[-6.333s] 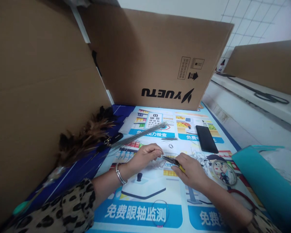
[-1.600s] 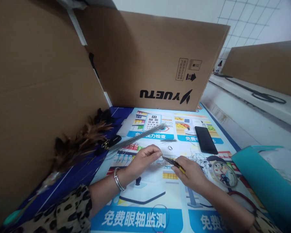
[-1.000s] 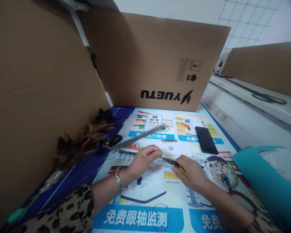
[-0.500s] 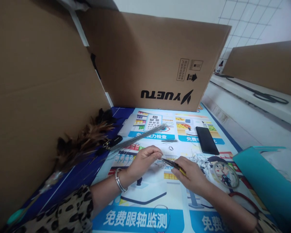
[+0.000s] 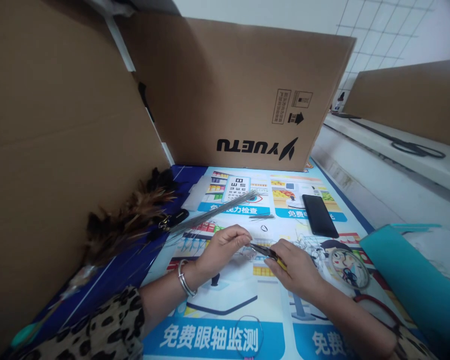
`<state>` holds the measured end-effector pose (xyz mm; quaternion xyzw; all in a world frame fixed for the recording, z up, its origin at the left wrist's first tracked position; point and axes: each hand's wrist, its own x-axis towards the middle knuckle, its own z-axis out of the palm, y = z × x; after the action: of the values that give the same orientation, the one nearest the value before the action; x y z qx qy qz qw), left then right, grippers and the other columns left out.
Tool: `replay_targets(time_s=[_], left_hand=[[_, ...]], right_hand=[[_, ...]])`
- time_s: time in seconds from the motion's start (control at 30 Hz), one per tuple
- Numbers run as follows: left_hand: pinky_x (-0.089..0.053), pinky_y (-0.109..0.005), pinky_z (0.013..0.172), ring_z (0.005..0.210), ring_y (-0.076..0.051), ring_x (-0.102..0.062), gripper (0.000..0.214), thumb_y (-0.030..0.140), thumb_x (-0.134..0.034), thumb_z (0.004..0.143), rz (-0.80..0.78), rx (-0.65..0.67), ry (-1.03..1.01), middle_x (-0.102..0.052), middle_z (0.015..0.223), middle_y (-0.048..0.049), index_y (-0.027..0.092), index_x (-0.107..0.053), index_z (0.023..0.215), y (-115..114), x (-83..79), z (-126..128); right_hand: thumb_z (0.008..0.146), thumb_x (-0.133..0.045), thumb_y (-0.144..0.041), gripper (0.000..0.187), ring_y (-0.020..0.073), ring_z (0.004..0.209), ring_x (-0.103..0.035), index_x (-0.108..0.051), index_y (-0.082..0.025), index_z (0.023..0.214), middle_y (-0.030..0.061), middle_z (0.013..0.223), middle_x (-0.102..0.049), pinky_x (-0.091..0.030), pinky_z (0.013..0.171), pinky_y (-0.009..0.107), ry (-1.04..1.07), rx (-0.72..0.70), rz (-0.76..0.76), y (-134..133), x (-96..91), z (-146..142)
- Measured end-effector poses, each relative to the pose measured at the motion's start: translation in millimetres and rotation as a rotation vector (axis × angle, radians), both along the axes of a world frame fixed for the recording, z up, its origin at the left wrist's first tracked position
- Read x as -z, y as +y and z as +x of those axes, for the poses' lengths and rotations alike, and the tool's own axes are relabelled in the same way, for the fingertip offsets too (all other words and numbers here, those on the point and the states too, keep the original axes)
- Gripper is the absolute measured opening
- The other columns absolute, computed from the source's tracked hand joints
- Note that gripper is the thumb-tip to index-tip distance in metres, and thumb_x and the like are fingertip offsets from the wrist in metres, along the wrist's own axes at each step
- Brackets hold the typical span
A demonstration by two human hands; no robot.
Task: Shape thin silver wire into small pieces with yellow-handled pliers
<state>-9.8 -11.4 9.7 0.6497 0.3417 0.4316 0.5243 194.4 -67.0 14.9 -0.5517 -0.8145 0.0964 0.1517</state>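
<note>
My right hand (image 5: 294, 265) is wrapped round the yellow handles of a pair of pliers (image 5: 264, 250), whose dark jaws point left. The tips of the jaws meet the fingertips of my left hand (image 5: 225, 248), which are pinched together on a thin piece of wire (image 5: 250, 252). Most of that wire is hidden or too fine to make out. Beyond my hands lies a long bundle of straight thin wires (image 5: 217, 212), with a few short wire pieces (image 5: 262, 216) and a small dark ring (image 5: 264, 228) to its right.
A black phone (image 5: 320, 216) lies at the back right. Tangled wire and a round clear dish (image 5: 348, 268) are right of my right hand, near a teal box (image 5: 412, 280). Brown feathers (image 5: 135, 215) lie at left. Cardboard (image 5: 232, 90) walls the back; a thin loop (image 5: 261, 330) lies in front.
The pliers' jaws have shifted very slightly at my left fingertips. Both hands keep their grip and place; the view has tilted a little.
</note>
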Motion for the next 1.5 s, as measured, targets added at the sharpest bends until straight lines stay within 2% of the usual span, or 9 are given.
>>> replay_targets(time_s=[0.57,0.87,1.33,1.5], left_hand=[[-0.042,-0.024,0.069,0.071,-0.013,-0.052,0.015,0.026,-0.055,0.079,0.012,0.021,-0.001,-0.058,0.073,-0.0027,0.014,-0.061,0.074,-1.7,0.1,-0.6],[-0.041,-0.025,0.069,0.071,-0.012,-0.052,0.015,0.024,-0.053,0.081,0.115,-0.014,0.015,-0.056,0.072,-0.0023,0.014,-0.061,0.073,-5.3,-0.2,-0.1],[-0.041,-0.024,0.069,0.071,-0.012,-0.052,0.014,0.022,-0.053,0.081,0.154,-0.005,0.034,-0.056,0.072,-0.0026,0.014,-0.061,0.073,-5.1,-2.7,-1.8],[-0.042,-0.024,0.067,0.069,-0.012,-0.052,0.014,0.023,-0.054,0.08,0.102,0.025,0.018,-0.057,0.072,-0.0023,0.014,-0.061,0.073,-1.8,-1.5,-1.5]], right_hand=[[0.086,-0.038,-0.038,0.023,0.0144,0.075,-0.05,-0.051,-0.019,0.086,0.0039,0.082,-0.053,-0.036,0.064,0.024,-0.07,-0.018,0.053,0.2,-1.0,-0.8],[0.086,-0.038,-0.036,0.02,0.0148,0.074,-0.049,-0.049,-0.019,0.083,0.0036,0.082,-0.052,-0.033,0.062,0.024,-0.163,0.001,0.095,-1.9,-4.0,-3.1],[0.086,-0.037,-0.036,0.02,0.0142,0.071,-0.05,-0.048,-0.019,0.083,0.0039,0.082,-0.053,-0.032,0.059,0.024,-0.141,-0.008,0.07,-2.4,-3.3,-3.4],[0.087,-0.036,-0.037,0.021,0.0143,0.074,-0.05,-0.048,-0.02,0.083,0.0033,0.082,-0.053,-0.034,0.062,0.023,-0.076,-0.016,0.021,-1.9,-2.4,-1.9]])
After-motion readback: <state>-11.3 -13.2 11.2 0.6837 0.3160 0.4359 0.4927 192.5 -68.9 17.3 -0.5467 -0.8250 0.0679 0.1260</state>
